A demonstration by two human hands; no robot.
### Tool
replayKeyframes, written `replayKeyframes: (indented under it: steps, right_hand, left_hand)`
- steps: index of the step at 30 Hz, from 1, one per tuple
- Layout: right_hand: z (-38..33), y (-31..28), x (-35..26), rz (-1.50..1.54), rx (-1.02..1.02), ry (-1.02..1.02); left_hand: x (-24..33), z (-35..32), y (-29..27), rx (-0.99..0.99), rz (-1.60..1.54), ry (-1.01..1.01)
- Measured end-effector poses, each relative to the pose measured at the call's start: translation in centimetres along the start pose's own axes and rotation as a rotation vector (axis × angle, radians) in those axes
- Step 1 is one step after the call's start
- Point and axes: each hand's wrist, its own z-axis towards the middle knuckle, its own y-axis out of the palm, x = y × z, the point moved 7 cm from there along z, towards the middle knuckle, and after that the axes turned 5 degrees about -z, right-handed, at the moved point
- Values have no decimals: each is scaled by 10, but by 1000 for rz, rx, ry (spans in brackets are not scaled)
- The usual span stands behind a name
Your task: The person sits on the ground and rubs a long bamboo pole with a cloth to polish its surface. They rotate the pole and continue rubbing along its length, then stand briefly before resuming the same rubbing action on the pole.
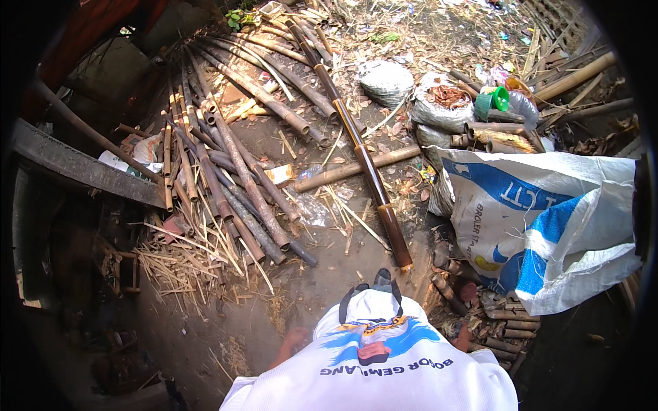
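Note:
My left hand [296, 337] shows in part beside the left edge of my white shirt [391, 383], above the bare ground. On the other side, my right hand [463, 335] is mostly hidden by the shirt, close to the short cut bamboo pieces [510, 325]. The fingers of both hands are too hidden and small to make out. In front of me lies a long, shiny dark brown bamboo pole [370, 171], its near end by my feet. It crosses over a paler bamboo pole [360, 168]. A black strap [346, 301] hangs at my chest.
Many bamboo poles [253, 188] lie fanned out at left, with split slivers [185, 264] near them. At right stands a large white and blue woven sack [548, 219]. Filled sacks [385, 82] and a green plastic container [499, 99] sit farther back. A grey beam [86, 164] juts in at left.

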Motion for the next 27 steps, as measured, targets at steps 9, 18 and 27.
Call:
replayKeyframes:
  steps: [9,18,27]
  right_hand:
    - [-16,22,-62,-473,123,-343]
    - [-15,46,-68,-609,146,-522]
    - [-57,68,-55,-643,216,-578]
  left_hand:
    - [262,19,-11,232,-31,398]
    - [194,51,-6,221,21,304]
    - [70,69,-21,60,140,-236]
